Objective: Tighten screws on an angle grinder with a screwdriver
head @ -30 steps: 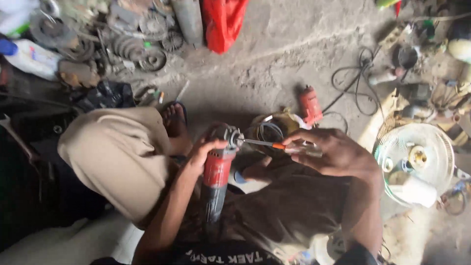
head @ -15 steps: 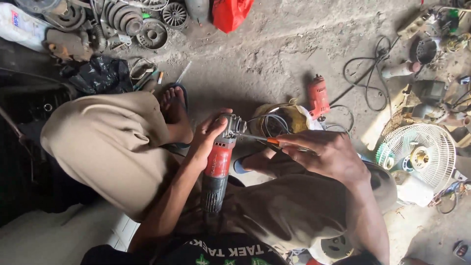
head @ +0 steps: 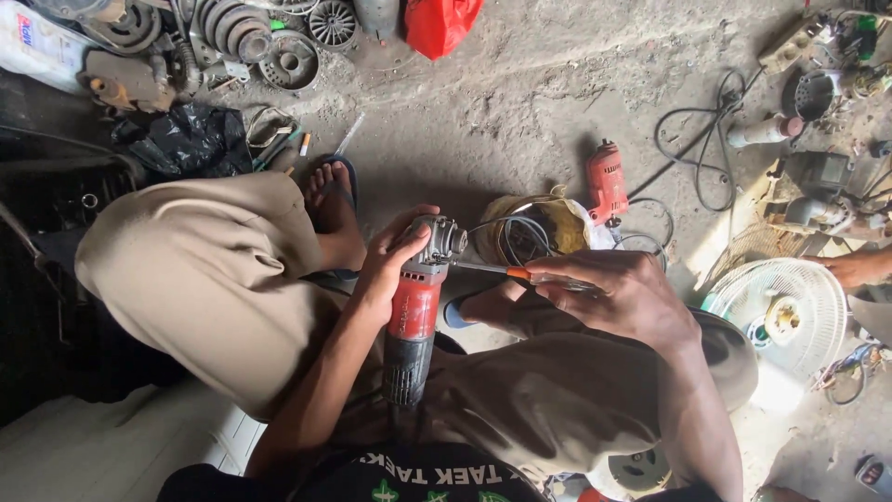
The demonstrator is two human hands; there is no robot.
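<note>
The left hand (head: 390, 265) keeps its grip wrapped around the neck of the red angle grinder (head: 416, 311), which lies across the person's lap between the knees, its grey gear head (head: 439, 242) pointing away toward the concrete floor (head: 520, 102). The right hand (head: 618, 293) is closed around a screwdriver (head: 520, 274) with an orange collar, and the shaft now reaches the side of the gear head; compared with a second ago the tip sits tighter against the metal head and the grinder has been drawn a little closer to the body. The view has also shifted, so the foot in a sandal (head: 333, 209) shows more plainly just beyond the left hand. Whether the tip sits in a screw cannot be told. Past the grinder lie a yellowish bag with coiled wire (head: 530, 232) and a red drill (head: 606, 181); a white fan guard (head: 780, 311) stands toward the floor's right edge, where another person's hand (head: 855, 267) rests.
</note>
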